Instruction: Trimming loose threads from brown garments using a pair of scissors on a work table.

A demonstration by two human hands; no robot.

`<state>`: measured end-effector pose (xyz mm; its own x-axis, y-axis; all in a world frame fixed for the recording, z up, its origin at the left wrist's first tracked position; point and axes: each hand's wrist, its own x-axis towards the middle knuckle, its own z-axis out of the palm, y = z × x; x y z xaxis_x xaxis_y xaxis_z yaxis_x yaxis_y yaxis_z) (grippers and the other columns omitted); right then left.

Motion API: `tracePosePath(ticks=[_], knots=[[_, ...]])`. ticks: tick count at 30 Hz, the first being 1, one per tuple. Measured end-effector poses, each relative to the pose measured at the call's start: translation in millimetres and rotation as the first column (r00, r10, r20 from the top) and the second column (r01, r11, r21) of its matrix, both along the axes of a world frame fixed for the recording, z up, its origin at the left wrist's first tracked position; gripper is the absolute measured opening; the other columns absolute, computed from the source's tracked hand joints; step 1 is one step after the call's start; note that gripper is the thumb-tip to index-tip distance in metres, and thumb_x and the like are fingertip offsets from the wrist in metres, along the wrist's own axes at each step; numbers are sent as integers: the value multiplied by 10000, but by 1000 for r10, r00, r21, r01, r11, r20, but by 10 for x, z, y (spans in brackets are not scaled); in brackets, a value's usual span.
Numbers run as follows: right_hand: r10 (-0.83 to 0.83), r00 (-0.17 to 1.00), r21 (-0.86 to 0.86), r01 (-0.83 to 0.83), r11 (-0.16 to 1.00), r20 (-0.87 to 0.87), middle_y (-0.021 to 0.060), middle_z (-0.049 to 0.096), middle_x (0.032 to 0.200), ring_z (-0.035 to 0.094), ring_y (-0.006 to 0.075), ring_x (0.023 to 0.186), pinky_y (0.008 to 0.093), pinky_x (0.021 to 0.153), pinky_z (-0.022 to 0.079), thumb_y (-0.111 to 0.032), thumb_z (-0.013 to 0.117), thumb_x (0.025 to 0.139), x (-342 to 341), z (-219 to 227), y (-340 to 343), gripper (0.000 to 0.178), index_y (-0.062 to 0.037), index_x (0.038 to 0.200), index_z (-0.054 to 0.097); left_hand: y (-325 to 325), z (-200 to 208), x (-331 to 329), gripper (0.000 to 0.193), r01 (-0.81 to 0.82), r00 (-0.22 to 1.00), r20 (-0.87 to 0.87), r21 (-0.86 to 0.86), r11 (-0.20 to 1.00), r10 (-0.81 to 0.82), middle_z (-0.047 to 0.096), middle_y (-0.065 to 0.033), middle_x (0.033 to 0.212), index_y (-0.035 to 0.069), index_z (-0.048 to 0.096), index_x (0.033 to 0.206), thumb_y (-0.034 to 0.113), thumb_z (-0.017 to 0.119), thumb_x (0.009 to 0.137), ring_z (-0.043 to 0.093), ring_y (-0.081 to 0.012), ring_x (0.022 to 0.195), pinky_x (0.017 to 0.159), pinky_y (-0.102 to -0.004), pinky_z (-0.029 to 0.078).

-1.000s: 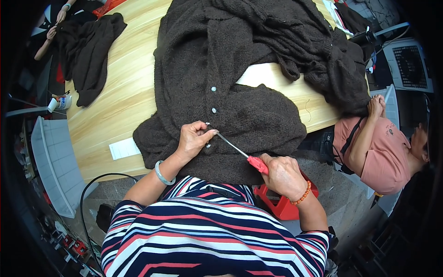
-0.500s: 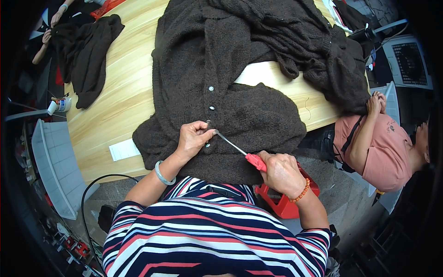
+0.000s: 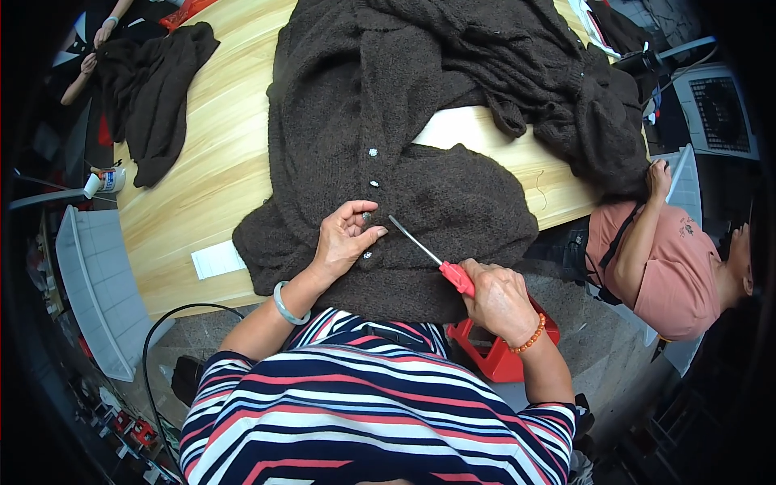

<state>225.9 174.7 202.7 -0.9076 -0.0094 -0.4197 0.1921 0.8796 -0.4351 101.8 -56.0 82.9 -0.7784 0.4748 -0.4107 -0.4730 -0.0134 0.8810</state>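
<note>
A dark brown knitted cardigan [image 3: 323,137] lies spread before me, with a row of shiny buttons down its front placket. My left hand [image 3: 343,238] rests on the placket, thumb and fingers apart around one button [image 3: 366,217]. Whether a fingertip touches that button I cannot tell. Above it sit two more buttons, one of them a round shiny button [image 3: 373,152]; another button [image 3: 367,255] lies below the thumb. My right hand [image 3: 497,301] grips a red-handled tool with a slim metal shaft [image 3: 416,242]. Its tip points toward the left thumb, a little apart from it.
More brown knitwear [image 3: 558,97] is heaped at the table's right. A paper slip [image 3: 217,262] lies at the left edge. Beneath the right wrist is a red plastic stool or basket [image 3: 505,360]. A co-worker in pink [image 3: 671,271] sits right; another person's hands [image 3: 105,32] hold a brown garment.
The tool's tip has drawn back, down and right, from the left fingers. My left thumb and fingers have parted, showing the button between them. The pink-clad co-worker's hands have shifted.
</note>
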Motion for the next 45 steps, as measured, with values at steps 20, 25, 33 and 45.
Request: tracePosePath(ticks=[20,25,33,45], knots=[[-14,1000,-33,14,999,4,190,655,848,644,371,827,461,728,518,-76,647,781,4,15,9,230,-50,1006,602,-50,-7,-85,206,4,973,231,26,1000,-10,657,-39,780,-28,641,1095,60,659,910,618,-73,609,535,-183,498],[-89,995,-77,85,993,-45,196,653,834,641,383,817,469,734,511,-68,637,797,42,16,58,197,-41,990,606,-173,38,-104,262,9,943,330,113,994,-46,653,-89,940,-37,575,1200,108,480,1003,680,-169,778,722,-281,573],[-81,996,-74,79,994,-31,206,657,839,642,394,816,468,741,511,-68,626,808,63,3,57,194,-35,999,614,-166,29,-74,286,27,958,279,161,987,-72,639,-76,969,-30,572,1211,131,517,982,657,-142,814,739,-254,558],[-48,999,-71,47,996,-13,204,662,853,647,386,821,466,737,517,-71,642,785,90,-9,56,232,-42,1014,618,-42,-41,3,224,92,994,-46,-176,980,-102,641,16,805,-22,654,1050,-11,719,837,555,-13,676,614,-146,452]])
